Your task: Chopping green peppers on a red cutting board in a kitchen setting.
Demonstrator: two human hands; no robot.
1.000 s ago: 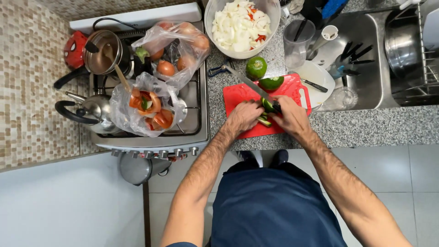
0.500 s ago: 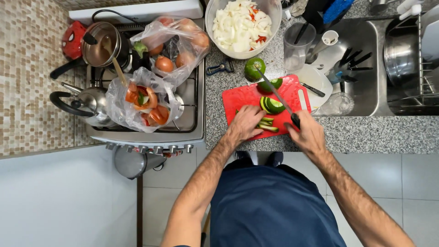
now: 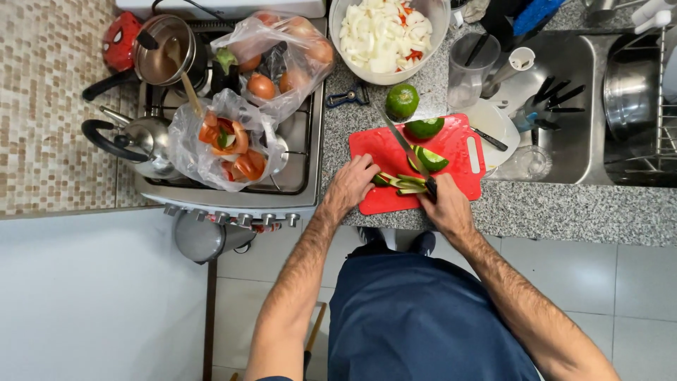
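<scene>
left hand (image 3: 352, 185) fingers pin green cucumber strips (image 3: 400, 183) on the red plastic cutting board (image 3: 462, 152) so the right hand (image 3: 443, 206), fingers wrapped around the black-handled knife (image 3: 407, 152), cuts steadily.

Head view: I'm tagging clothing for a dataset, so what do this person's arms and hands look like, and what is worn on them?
Both forearms are bare and hairy, with no sleeves in view. The left hand and right hand wear no gloves; no rings, watch or bands are visible. A dark blue garment covers the body below.
</scene>
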